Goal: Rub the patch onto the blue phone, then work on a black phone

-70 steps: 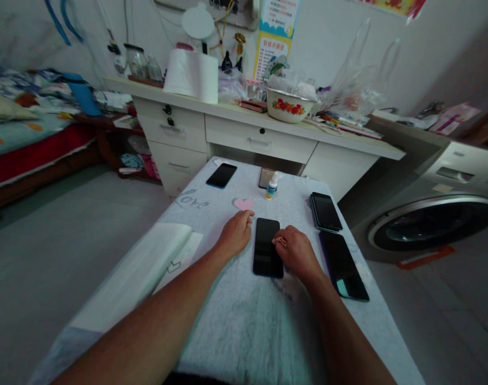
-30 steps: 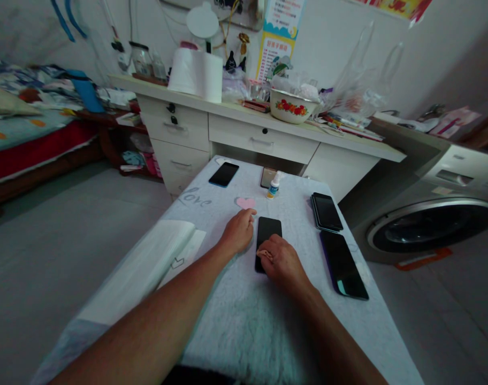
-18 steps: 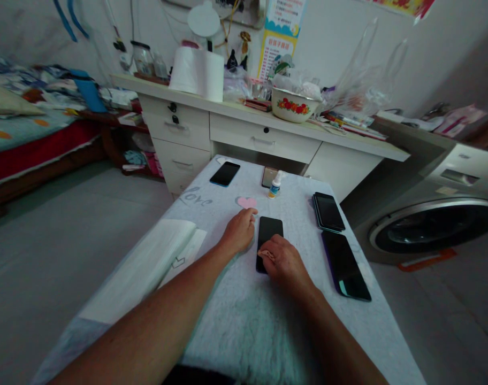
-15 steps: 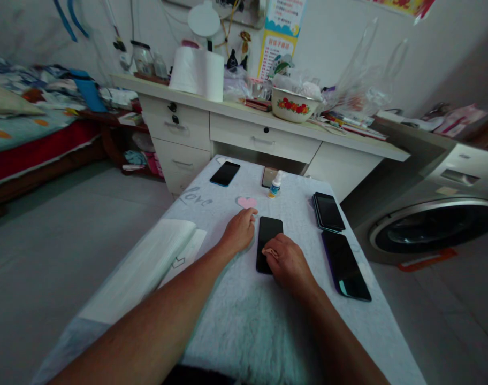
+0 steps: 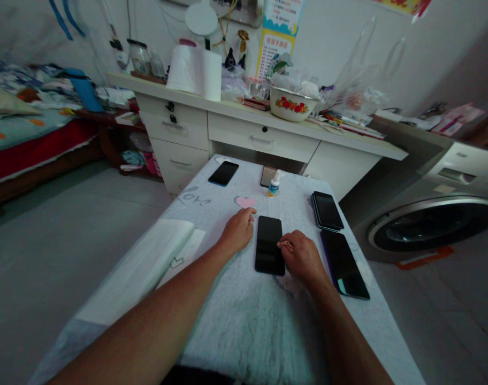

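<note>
A black smartphone (image 5: 268, 248) lies flat, screen up, in the middle of the cloth-covered table. Just past its right edge, my right hand (image 5: 302, 256) is closed on a small folded tan cloth (image 5: 285, 245), which touches the phone's side. My left hand (image 5: 238, 232) rests on the tablecloth left of the phone, fingers loosely bent with the index finger reaching forward, and holds nothing. Beyond the phone stands a small spray bottle (image 5: 273, 184) with a white top and a blue and yellow label.
Another phone (image 5: 223, 173) lies at the far left and a smaller one (image 5: 268, 175) behind the bottle. Stacked devices (image 5: 327, 210) and a large dark phone (image 5: 344, 263) line the right side. An open notebook (image 5: 147, 267) lies left. Behind are a desk (image 5: 264, 140) and a washing machine (image 5: 436, 182).
My right hand, with the tan cloth, has slid right from the middle of the phone's screen to its right edge. My left hand stays in place.
</note>
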The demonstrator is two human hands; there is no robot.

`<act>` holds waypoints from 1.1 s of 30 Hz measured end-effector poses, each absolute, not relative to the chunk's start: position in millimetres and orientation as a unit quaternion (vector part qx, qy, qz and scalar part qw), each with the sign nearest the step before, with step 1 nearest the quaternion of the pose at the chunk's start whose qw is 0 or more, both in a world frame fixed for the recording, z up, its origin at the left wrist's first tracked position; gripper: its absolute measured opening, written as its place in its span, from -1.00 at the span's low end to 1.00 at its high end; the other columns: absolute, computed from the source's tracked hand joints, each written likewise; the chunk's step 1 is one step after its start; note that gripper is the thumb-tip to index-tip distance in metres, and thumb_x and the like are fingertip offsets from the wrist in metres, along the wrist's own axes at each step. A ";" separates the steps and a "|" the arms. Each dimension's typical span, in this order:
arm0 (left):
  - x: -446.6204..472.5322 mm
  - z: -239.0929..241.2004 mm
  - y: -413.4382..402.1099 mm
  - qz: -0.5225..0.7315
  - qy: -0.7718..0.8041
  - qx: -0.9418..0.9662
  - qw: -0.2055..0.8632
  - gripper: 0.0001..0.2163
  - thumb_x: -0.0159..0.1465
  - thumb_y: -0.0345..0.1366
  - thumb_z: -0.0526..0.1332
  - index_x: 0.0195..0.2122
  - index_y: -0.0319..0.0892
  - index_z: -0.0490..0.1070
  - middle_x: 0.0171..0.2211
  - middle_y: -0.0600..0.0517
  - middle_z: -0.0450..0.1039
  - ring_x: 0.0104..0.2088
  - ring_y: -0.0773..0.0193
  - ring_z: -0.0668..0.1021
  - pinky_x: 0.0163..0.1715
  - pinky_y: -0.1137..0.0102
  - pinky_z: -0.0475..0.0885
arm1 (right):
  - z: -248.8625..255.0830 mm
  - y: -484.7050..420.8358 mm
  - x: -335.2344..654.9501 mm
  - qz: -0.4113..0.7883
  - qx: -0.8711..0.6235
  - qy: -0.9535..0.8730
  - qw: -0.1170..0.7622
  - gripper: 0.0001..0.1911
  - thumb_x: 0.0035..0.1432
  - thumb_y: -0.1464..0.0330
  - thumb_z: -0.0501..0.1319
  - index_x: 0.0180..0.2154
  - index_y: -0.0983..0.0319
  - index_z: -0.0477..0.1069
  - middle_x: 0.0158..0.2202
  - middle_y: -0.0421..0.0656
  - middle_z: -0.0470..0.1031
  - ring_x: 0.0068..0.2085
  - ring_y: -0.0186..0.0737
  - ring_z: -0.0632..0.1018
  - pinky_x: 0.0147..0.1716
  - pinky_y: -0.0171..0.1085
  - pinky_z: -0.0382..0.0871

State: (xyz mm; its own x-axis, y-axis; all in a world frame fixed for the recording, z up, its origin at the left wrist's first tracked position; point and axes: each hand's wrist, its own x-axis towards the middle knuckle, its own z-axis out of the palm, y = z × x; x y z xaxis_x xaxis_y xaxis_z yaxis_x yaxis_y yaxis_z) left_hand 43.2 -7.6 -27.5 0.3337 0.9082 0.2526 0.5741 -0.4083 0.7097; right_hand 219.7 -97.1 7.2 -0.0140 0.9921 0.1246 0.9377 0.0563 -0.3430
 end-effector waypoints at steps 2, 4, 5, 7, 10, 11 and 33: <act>43.3 -27.4 -7.6 0.322 0.479 0.775 0.257 -0.66 0.15 -0.57 0.02 -0.06 -0.26 0.34 -0.22 -0.05 0.44 -0.16 0.23 0.48 -0.07 0.35 0.35 | 7.7 -96.9 221.5 0.081 -0.691 -0.699 0.163 -0.84 0.15 0.43 0.13 -0.34 0.25 0.50 -0.36 -0.13 0.41 -0.31 -0.28 0.42 -0.30 -0.34 0.16; 43.3 -28.0 -7.4 0.323 0.477 0.777 0.256 -0.66 0.16 -0.57 0.02 -0.06 -0.27 0.34 -0.22 -0.06 0.44 -0.15 0.23 0.48 -0.06 0.35 0.34 | 8.5 -97.2 222.6 0.080 -0.697 -0.694 0.161 -0.84 0.15 0.43 0.13 -0.33 0.25 0.50 -0.36 -0.13 0.42 -0.31 -0.28 0.42 -0.31 -0.34 0.16; 43.2 -28.5 -7.2 0.323 0.475 0.778 0.255 -0.66 0.16 -0.57 0.02 -0.06 -0.27 0.34 -0.21 -0.06 0.44 -0.16 0.23 0.48 -0.06 0.35 0.34 | 8.8 -97.5 222.9 0.079 -0.698 -0.693 0.160 -0.84 0.16 0.43 0.13 -0.34 0.25 0.50 -0.36 -0.12 0.42 -0.31 -0.28 0.42 -0.31 -0.34 0.16; 43.1 -29.6 -6.8 0.324 0.472 0.780 0.253 -0.66 0.16 -0.57 0.02 -0.06 -0.26 0.34 -0.21 -0.05 0.44 -0.16 0.24 0.48 -0.06 0.35 0.34 | 9.3 -98.1 223.5 0.076 -0.699 -0.693 0.158 -0.84 0.15 0.42 0.13 -0.34 0.26 0.50 -0.36 -0.13 0.42 -0.31 -0.28 0.42 -0.31 -0.34 0.15; 43.2 -30.8 -6.2 0.324 0.474 0.780 0.251 -0.66 0.16 -0.57 0.02 -0.06 -0.22 0.34 -0.22 -0.03 0.44 -0.16 0.24 0.48 -0.06 0.35 0.34 | 9.6 -98.9 223.5 0.079 -0.699 -0.694 0.152 -0.84 0.14 0.43 0.13 -0.34 0.25 0.50 -0.35 -0.12 0.42 -0.31 -0.28 0.42 -0.30 -0.34 0.15; 43.4 -30.9 -6.2 0.324 0.474 0.780 0.250 -0.66 0.16 -0.57 0.02 -0.06 -0.22 0.34 -0.22 -0.03 0.44 -0.16 0.24 0.48 -0.07 0.35 0.34 | 9.7 -99.1 223.1 0.082 -0.698 -0.695 0.150 -0.84 0.14 0.44 0.13 -0.33 0.26 0.50 -0.35 -0.12 0.42 -0.30 -0.28 0.41 -0.30 -0.34 0.14; 43.8 -27.6 -8.1 0.324 0.474 0.779 0.251 -0.65 0.14 -0.56 0.03 -0.07 -0.23 0.35 -0.23 -0.03 0.44 -0.17 0.23 0.48 -0.06 0.34 0.35 | 8.2 -107.3 191.7 0.127 -0.608 -0.765 0.171 -0.86 0.12 0.49 0.13 -0.34 0.25 0.46 -0.34 -0.15 0.36 -0.31 -0.31 0.40 -0.30 -0.36 0.18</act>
State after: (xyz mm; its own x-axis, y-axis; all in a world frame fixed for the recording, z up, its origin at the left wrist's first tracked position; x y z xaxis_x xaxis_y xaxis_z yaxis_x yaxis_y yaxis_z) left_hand 43.8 -8.1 -27.6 0.3397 0.9020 0.2664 0.5759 -0.4234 0.6993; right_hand 191.7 -107.3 8.2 -0.2019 0.9735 0.1071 0.8863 0.2281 -0.4030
